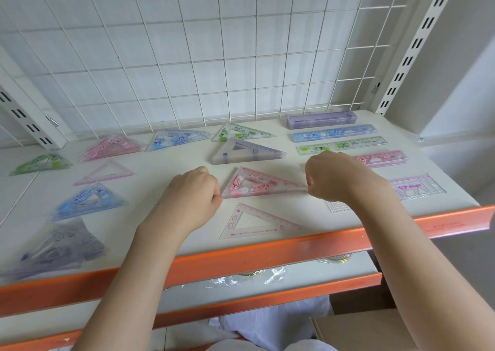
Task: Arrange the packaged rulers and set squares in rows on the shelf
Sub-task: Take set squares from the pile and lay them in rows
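Bare forearms are seen reaching up from the bottom edge toward a white shelf (308,218) with an orange front lip. A pink set square (258,184) in a clear packet is held flat on the shelf between both hands. Its left corner is pinched by the curled fingers of the left hand (191,190), and its long right tip is pinched by the curled fingers of the right hand (334,175). Just in front of it, nearer the lip, a clear set square with pink markings (258,222) is laid flat.

Behind the held piece, a purple set square (245,152) and a green set square (242,133) are lined up toward the wire grid (187,56) at the back. To the left, a blue set square (178,140), a pink packet (111,145), a pale pink set square (105,172), another blue packet (89,199), a green one (40,163) and a greyish purple pile (61,246) are spread out.

On the right, rulers are stacked in a column: a purple case (321,119), a blue ruler (333,132), a green ruler (341,145) and a pink ruler (380,158), partly hidden by the right hand. A purple stencil ruler (417,186) is set nearer the lip.

On a lower shelf, crumpled clear plastic (251,277) can be seen.
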Available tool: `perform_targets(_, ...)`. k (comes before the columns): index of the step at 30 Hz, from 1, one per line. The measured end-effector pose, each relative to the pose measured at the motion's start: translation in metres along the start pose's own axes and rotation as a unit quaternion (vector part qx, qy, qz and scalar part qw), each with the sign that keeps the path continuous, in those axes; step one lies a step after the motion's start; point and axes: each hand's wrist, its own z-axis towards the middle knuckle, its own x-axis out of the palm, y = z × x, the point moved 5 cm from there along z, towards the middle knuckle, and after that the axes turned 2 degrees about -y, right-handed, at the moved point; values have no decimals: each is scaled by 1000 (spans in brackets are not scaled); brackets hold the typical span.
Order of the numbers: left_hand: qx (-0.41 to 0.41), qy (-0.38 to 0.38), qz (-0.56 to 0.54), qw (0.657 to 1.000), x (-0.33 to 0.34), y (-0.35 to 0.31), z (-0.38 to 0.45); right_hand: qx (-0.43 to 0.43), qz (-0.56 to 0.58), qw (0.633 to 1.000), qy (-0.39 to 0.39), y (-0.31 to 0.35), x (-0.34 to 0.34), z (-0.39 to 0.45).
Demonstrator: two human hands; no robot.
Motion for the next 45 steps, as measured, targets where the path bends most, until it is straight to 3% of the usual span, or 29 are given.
perform_targets(20, 20, 3, -17, 1000, 3, -2, 3, -10, -38, 999, 0, 13, -5, -1)
perform_targets(29, 15, -20, -63, 998, 5, 3, 2, 3, 9, 1000, 15, 3, -1, 2)
perform_targets(45, 35, -3, -12, 999, 2, -3, 1, 26, -4, 1000, 11, 4, -2, -5)
